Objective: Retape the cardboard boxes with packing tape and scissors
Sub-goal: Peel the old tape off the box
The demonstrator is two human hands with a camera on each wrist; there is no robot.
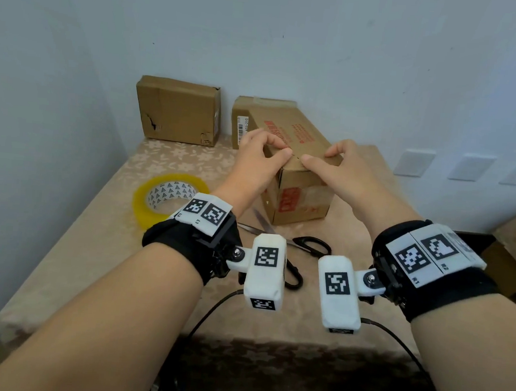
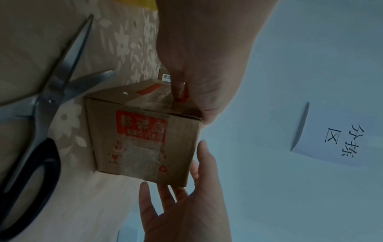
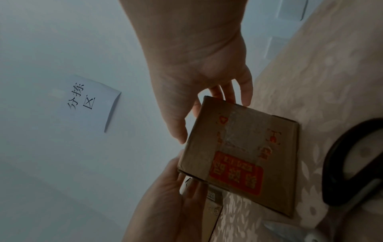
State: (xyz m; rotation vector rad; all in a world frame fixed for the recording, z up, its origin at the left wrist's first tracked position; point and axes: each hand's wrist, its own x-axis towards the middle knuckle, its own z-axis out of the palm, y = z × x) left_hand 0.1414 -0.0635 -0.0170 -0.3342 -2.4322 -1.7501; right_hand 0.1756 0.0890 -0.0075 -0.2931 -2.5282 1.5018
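A long cardboard box (image 1: 300, 195) with red print and old clear tape lies end-on in the middle of the table. My left hand (image 1: 272, 148) grips its near top-left edge, thumb on the top edge and fingers arched over to the left side. My right hand (image 1: 324, 160) grips the near top-right edge the same way, and the two thumbs almost meet. In the left wrist view a finger of the left hand (image 2: 196, 65) presses on the taped side of the box (image 2: 140, 144). The right hand (image 3: 196, 65) reaches round the box (image 3: 244, 155) edge. Open scissors (image 1: 311, 244) lie just in front.
A yellowish roll of packing tape (image 1: 170, 194) lies flat left of the box. A dented box (image 1: 178, 110) leans on the back wall, and another with a barcode label (image 1: 241, 123) stands behind the long one. Wall sockets (image 1: 413, 163) sit at the right. The table's front edge (image 1: 239, 337) is near.
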